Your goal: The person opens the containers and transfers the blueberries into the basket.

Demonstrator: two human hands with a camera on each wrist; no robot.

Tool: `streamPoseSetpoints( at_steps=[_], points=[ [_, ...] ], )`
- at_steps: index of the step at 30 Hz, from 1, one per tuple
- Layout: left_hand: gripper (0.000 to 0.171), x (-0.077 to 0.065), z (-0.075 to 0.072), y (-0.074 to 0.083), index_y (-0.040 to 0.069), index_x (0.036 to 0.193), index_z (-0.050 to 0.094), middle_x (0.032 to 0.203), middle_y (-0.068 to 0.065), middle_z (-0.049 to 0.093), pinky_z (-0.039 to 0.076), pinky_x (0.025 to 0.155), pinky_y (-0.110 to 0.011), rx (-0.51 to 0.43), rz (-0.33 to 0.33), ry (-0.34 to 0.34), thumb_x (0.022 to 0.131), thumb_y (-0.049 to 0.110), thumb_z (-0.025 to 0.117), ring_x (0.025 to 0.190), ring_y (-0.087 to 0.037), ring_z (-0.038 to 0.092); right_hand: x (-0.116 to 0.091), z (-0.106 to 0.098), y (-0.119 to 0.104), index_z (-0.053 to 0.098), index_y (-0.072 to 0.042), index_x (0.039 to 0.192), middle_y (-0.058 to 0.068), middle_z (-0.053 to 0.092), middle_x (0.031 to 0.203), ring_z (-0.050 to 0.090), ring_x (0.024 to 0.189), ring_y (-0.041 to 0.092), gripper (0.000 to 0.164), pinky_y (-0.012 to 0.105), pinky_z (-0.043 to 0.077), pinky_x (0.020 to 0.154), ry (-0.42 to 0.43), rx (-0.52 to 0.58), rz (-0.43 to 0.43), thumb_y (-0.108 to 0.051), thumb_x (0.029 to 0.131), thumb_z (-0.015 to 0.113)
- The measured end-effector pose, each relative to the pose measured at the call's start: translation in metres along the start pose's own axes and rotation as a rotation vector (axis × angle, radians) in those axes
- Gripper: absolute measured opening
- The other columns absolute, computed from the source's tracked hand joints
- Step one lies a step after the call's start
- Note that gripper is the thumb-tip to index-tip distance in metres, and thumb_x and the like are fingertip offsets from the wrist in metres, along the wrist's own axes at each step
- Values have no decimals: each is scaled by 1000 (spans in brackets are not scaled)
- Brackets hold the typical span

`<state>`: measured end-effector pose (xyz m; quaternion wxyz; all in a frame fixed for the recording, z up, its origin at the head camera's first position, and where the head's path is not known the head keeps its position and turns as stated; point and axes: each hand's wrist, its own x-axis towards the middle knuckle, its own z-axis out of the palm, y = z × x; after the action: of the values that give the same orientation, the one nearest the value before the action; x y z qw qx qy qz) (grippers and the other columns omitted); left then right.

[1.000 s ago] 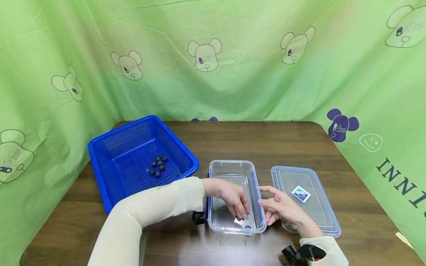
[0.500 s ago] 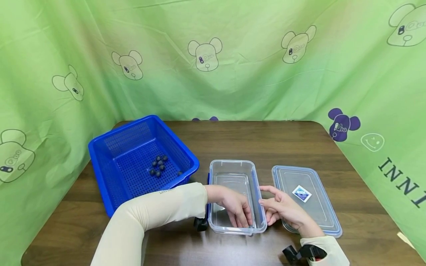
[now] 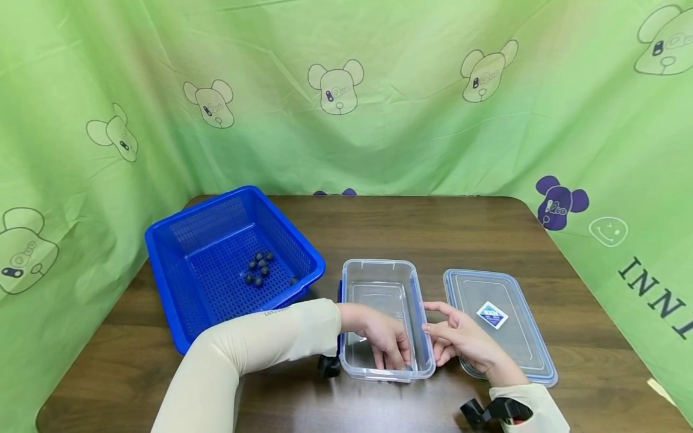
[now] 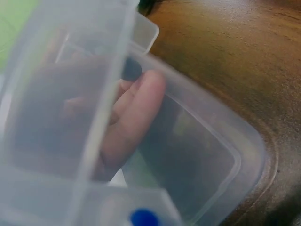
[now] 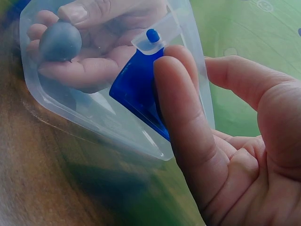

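My left hand [image 3: 387, 340] reaches down into a clear plastic food container [image 3: 373, 272] near its front end. In the right wrist view its thumb and fingers pinch a dark round blueberry [image 5: 60, 41], seen through the clear wall. The left wrist view looks through that wall at a bent finger [image 4: 136, 117], with part of the berry by its tip. Against the container's right outer wall rests my right hand [image 3: 460, 340], its fingers touching beside a blue latch [image 5: 136, 84]. Several blueberries [image 3: 264, 271] lie in a blue perforated basket [image 3: 178, 328].
A clear lid [image 3: 520, 331] with a blue edge and a white-and-blue label [image 3: 492, 314] lies to the right, partly behind my right hand. The basket stands to the left, beyond my left sleeve [image 3: 292, 328]. A green printed cloth [image 3: 400, 144] hangs behind the wooden table [image 3: 433, 234].
Inside the container, my left hand has moved nearer its front right corner. A berry seen on the floor there a second ago is now between its fingers. My right hand has stayed in place.
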<state>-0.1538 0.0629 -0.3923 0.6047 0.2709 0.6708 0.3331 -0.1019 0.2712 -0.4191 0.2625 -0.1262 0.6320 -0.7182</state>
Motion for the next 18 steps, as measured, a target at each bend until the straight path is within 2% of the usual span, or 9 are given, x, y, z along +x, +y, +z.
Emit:
streamPoseSetpoints(
  at_steps=[7, 12, 18],
  points=[
    [9, -5, -6, 4, -8, 90, 67, 69, -6, 67, 56, 53, -19, -7, 9, 16, 96, -7, 60, 60, -13, 63, 0, 0, 0, 9, 17, 143, 0, 64, 62, 63, 53, 7, 64, 23, 57, 49, -6, 8, 0, -4, 101, 53],
    [10, -14, -17, 11, -12, 93, 69, 71, -9, 69, 57, 54, -21, -25, 54, 65, 95, -5, 62, 62, -15, 66, 0, 0, -1, 9, 17, 143, 0, 65, 62, 64, 53, 7, 64, 24, 57, 49, -7, 1, -3, -4, 101, 52],
    [11, -27, -29, 14, -14, 96, 69, 71, -8, 68, 58, 59, -24, 12, 111, 96, 95, -4, 63, 65, -14, 66, 1, 0, 0, 9, 17, 143, 1, 64, 62, 64, 53, 7, 64, 24, 57, 49, -3, -6, 6, -4, 101, 53]
  ],
)
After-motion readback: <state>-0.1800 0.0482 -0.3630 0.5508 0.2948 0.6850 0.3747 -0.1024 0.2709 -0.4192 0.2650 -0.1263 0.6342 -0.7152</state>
